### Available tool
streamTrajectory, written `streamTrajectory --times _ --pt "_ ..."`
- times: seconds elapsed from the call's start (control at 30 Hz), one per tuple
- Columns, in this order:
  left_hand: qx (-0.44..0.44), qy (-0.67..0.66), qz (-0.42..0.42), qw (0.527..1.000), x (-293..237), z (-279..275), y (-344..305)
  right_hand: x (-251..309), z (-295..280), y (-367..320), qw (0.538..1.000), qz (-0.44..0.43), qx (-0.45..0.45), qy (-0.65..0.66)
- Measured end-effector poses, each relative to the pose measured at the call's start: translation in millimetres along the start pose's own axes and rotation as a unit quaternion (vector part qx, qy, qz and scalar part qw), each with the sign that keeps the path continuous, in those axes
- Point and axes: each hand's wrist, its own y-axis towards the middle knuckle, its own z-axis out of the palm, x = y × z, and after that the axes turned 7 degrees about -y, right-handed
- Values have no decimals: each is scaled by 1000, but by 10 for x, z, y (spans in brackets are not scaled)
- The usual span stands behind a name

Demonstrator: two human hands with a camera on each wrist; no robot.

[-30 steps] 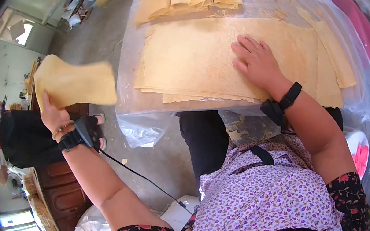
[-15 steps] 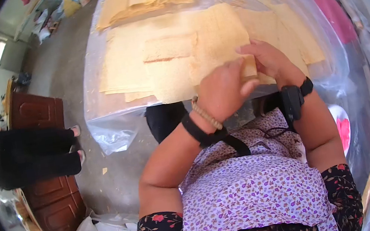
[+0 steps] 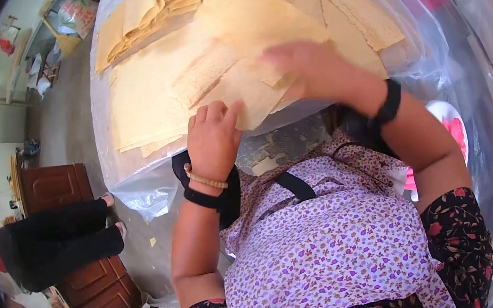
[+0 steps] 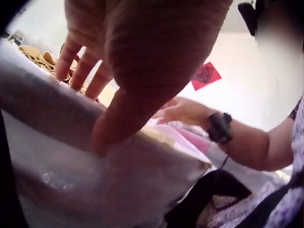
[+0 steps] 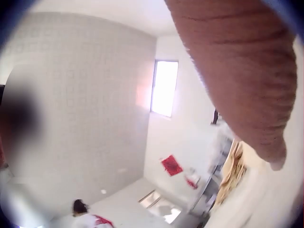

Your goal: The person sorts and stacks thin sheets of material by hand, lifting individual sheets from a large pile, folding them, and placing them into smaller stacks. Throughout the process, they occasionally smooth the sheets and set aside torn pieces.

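Note:
Thin, yellowish sheets with rough edges lie stacked [image 3: 144, 99] on the plastic-covered table. Near the front edge my left hand [image 3: 214, 136] rests on a smaller piece of sheet [image 3: 250, 93], its fingertips touching the surface. In the left wrist view that hand's fingers [image 4: 88, 69] stretch out and apart. My right hand [image 3: 317, 71], blurred, is over the sheets to the right, fingers extended toward the left. Beyond it spreads a curved, pale sheet [image 3: 252, 17]. A straight thumb [image 5: 270, 147] shows in the right wrist view; the other fingers are hidden there.
A pile of folded sheets [image 3: 150, 7] sits at the table's far left. Narrow strips [image 3: 365, 11] lie at the right, and clear plastic [image 3: 146, 199] hangs over the front corner. Another person in black trousers [image 3: 60, 240] is beside a brown wooden cabinet [image 3: 56, 187].
My left hand brought a sheet in from the left side, came across to the right hand, then moved back left onto the sheets. The right hand has shifted left over the stack.

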Motion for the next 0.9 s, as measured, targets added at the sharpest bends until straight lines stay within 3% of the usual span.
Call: streamTrajectory --times 0.03,0.17,0.3,0.4,0.47,0.53,0.63,0.73,0.9 --pt "-11 -11 22 1000 8 44 38 188 53 -157 999 -28 18 -23" --pt "-36 -70 100 992 -266 185 228 432 145 -500 998 16 -21 -63" --pt "4 -201 142 969 -920 199 361 179 150 -711 995 46 -66 -59" --pt "-7 -303 190 934 -852 -139 514 -217 68 -983 997 56 -54 -26" --pt "-66 -205 211 954 -321 -219 763 -340 -13 -1093 995 52 -85 -14" --pt "-86 82 160 980 68 -326 965 -370 -40 -1150 992 68 -103 10" --pt "-33 221 129 966 426 -106 1044 -393 -22 -1136 987 67 -142 19" --pt "19 231 156 960 488 46 1052 -424 1 -1145 985 87 -145 43" --pt "37 139 194 970 423 61 1118 -381 -31 -1117 986 81 -147 18"
